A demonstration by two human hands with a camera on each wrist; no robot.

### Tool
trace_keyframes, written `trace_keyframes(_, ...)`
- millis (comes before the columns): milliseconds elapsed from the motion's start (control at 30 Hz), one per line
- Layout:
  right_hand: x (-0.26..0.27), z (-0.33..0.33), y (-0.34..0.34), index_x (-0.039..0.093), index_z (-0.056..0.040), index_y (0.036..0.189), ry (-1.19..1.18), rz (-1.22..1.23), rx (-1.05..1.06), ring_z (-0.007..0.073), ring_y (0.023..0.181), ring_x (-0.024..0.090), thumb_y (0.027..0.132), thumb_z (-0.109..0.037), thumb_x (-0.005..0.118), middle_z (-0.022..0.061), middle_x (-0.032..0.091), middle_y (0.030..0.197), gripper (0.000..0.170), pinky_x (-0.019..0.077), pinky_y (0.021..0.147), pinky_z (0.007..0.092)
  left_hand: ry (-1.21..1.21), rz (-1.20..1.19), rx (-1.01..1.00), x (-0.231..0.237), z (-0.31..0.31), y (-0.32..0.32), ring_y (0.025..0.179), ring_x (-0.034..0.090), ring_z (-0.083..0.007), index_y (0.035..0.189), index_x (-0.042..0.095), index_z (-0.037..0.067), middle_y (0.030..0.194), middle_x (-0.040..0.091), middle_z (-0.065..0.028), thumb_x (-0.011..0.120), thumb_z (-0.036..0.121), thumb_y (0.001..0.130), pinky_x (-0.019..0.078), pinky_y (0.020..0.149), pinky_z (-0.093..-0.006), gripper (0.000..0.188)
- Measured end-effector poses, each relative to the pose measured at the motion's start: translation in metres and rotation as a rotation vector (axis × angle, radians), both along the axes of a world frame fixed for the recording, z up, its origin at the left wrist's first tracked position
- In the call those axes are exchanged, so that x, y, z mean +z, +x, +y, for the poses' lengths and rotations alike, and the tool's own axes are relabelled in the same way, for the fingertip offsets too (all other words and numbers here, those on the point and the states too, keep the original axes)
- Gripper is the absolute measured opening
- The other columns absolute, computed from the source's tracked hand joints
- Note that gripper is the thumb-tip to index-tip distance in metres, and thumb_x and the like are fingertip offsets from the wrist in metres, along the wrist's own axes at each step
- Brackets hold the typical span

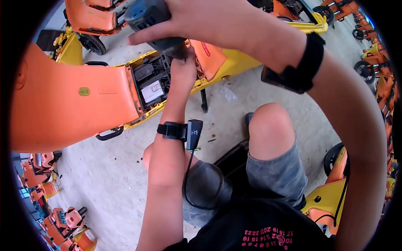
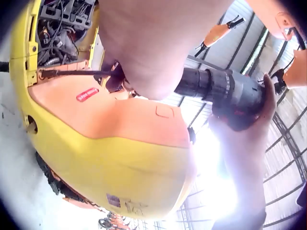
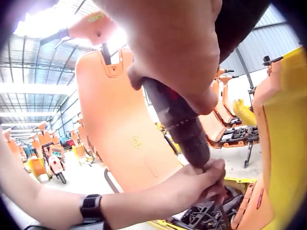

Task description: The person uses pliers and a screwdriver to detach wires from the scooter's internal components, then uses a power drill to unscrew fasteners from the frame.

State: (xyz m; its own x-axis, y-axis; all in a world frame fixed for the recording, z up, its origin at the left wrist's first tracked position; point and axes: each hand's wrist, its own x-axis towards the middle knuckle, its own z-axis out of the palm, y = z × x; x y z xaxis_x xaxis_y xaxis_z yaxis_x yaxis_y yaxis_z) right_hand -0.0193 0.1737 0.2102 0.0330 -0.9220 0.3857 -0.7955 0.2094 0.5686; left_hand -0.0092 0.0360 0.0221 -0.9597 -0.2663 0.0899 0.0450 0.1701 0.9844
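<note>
My right hand (image 1: 184, 23) grips a dark power drill (image 1: 147, 16) above an orange and yellow scooter body (image 1: 96, 94); in the right wrist view the drill (image 3: 180, 115) points down. My left hand (image 1: 183, 73) is at the front end of the drill, its fingers curled round the base of the bit, as the right wrist view shows (image 3: 192, 182). From those fingers a long thin shaft (image 2: 72, 73) runs to the edge of the open compartment in the left wrist view. Inside the compartment lie black parts, cables and a silver box (image 1: 152, 91). My fingers hide the joint between shaft and drill.
A black stand leg (image 1: 204, 101) sticks out below the scooter's near side. A clear plastic scrap (image 1: 227, 94) lies on the concrete floor (image 1: 104, 167). Another scooter (image 1: 94, 19) stands beyond, and a yellow and orange one (image 1: 324, 201) is at the lower right.
</note>
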Motion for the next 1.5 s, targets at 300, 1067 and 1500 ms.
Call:
trace_keyframes(300, -0.017, 0.001, 0.035, 0.04, -0.036, 0.141, -0.121, -0.059, -0.485, 0.0233, 0.072, 0.061, 0.08, -0.013, 0.063, 0.0079, 0.058, 0.079, 0.069, 0.0439, 0.067, 0.0342, 0.038, 0.08, -0.37, -0.007, -0.012, -0.019, 0.069, 0.049, -0.011, 0.088, 0.057, 0.002, 0.073, 0.055, -0.0003, 0.052, 0.03, 0.1, 0.0404, 0.063, -0.0285, 0.03)
trace_keyframes(1067, -0.03, 0.008, 0.063, 0.044, -0.0464, 0.134, -0.066, 0.122, -0.341, 0.0169, 0.077, 0.058, 0.085, -0.021, 0.059, -0.0027, 0.056, 0.074, 0.057, 0.0342, 0.069, 0.0318, -0.304, -0.18, -0.526, 0.069, -0.048, 0.045, 0.098, 0.057, -0.0124, 0.123, 0.055, -0.002, 0.112, 0.064, -0.0068, 0.064, 0.01, 0.088, 0.0476, 0.085, -0.0298, 0.038)
trace_keyframes(1500, -0.043, -0.007, 0.079, 0.037, -0.0449, 0.138, -0.045, 0.24, -0.265, 0.0189, 0.07, 0.052, 0.079, -0.014, 0.061, 0.0042, 0.056, 0.085, 0.071, 0.0374, 0.066, 0.0302, -0.016, 0.224, -0.466, 0.087, -0.056, 0.088, 0.098, 0.056, -0.0107, 0.115, 0.059, 0.004, 0.109, 0.063, -0.0005, 0.081, 0.007, 0.072, 0.049, 0.088, -0.0295, 0.049)
